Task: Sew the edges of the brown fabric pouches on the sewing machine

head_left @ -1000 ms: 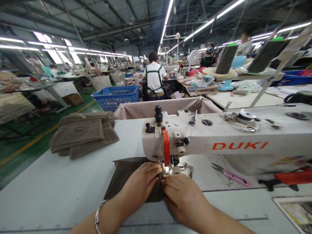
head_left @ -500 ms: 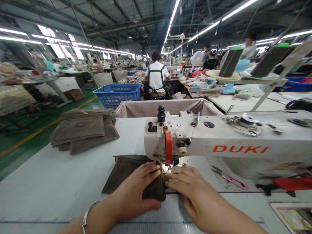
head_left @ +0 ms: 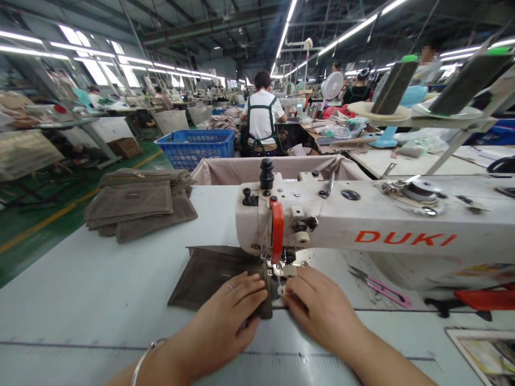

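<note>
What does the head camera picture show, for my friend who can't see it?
A left hand and right hand steady a dark brown fabric piece at the needle of a white DUKI sewing machine. A stack of brown fabric pieces lies farther left, pink-handled snips to the right.

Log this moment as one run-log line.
left hand: flat on dark fabric piece | right hand: fingers beside presser foot of sewing machine | pink snips: untouched, right of hands

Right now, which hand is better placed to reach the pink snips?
Probably the right hand: the pink snips lie on its side of the table, while the left hand rests flat on the brown fabric.
</note>
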`<act>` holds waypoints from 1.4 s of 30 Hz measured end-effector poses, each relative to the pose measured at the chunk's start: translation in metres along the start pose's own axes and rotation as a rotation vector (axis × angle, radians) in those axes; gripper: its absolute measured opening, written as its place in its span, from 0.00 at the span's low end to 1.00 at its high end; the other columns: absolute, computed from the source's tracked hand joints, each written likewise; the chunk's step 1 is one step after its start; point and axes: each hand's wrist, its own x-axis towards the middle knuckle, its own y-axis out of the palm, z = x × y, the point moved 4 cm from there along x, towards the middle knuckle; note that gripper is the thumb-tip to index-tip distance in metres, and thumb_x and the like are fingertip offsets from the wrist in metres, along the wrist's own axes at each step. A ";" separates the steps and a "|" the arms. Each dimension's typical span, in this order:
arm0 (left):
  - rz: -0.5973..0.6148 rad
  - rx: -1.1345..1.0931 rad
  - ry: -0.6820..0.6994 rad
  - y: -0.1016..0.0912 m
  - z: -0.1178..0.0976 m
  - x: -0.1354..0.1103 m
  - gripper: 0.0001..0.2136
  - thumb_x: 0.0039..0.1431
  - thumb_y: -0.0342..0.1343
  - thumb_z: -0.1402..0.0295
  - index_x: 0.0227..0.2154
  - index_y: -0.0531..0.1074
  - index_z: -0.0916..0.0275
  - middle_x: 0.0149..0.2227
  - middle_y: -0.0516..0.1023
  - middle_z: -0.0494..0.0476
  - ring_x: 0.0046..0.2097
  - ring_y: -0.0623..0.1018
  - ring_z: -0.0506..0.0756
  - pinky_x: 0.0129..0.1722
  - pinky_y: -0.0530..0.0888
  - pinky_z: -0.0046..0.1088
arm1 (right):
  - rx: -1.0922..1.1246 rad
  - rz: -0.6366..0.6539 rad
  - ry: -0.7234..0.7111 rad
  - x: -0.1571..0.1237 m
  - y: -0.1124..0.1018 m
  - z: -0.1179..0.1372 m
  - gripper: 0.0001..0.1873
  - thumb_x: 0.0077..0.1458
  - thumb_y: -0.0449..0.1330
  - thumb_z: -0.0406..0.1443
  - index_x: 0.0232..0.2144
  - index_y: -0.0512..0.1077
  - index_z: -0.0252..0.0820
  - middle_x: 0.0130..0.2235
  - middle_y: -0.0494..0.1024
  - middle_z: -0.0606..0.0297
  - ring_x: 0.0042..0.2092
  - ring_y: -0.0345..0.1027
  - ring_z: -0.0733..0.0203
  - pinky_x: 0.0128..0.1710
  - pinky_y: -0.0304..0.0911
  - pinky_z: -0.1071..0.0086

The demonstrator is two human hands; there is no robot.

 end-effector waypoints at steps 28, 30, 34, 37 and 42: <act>0.019 0.160 0.158 0.007 -0.001 0.015 0.16 0.68 0.42 0.77 0.56 0.65 0.70 0.57 0.70 0.62 0.61 0.66 0.57 0.66 0.61 0.40 | 0.122 -0.064 -0.336 -0.002 0.012 0.030 0.08 0.64 0.53 0.30 0.34 0.72 0.38 0.36 0.75 0.62 0.41 0.67 0.58 0.41 0.64 0.64; 0.061 0.183 0.159 0.011 0.000 0.015 0.16 0.68 0.45 0.75 0.56 0.64 0.70 0.57 0.69 0.62 0.62 0.65 0.57 0.66 0.60 0.39 | 0.128 -0.058 -0.329 -0.003 0.012 0.030 0.07 0.64 0.54 0.30 0.34 0.72 0.38 0.35 0.75 0.62 0.41 0.68 0.58 0.41 0.65 0.65; 0.115 0.251 0.188 0.015 0.002 0.016 0.17 0.67 0.50 0.74 0.57 0.63 0.68 0.58 0.69 0.60 0.64 0.62 0.56 0.67 0.58 0.37 | 0.124 -0.044 -0.325 -0.005 0.012 0.030 0.06 0.63 0.55 0.30 0.35 0.73 0.38 0.35 0.76 0.62 0.41 0.68 0.58 0.41 0.66 0.64; 0.094 0.266 0.219 0.012 0.007 0.020 0.17 0.65 0.52 0.75 0.56 0.64 0.68 0.57 0.69 0.60 0.63 0.64 0.56 0.67 0.58 0.36 | 0.118 -0.056 -0.303 -0.004 0.011 0.030 0.05 0.62 0.56 0.30 0.37 0.73 0.39 0.36 0.76 0.62 0.42 0.69 0.57 0.41 0.66 0.64; 0.101 0.232 0.218 0.005 0.016 0.029 0.16 0.65 0.54 0.75 0.55 0.65 0.66 0.53 0.72 0.59 0.59 0.69 0.57 0.63 0.65 0.36 | 0.105 -0.081 -0.269 0.002 0.011 0.030 0.06 0.60 0.58 0.29 0.40 0.73 0.39 0.37 0.77 0.62 0.41 0.69 0.56 0.40 0.65 0.62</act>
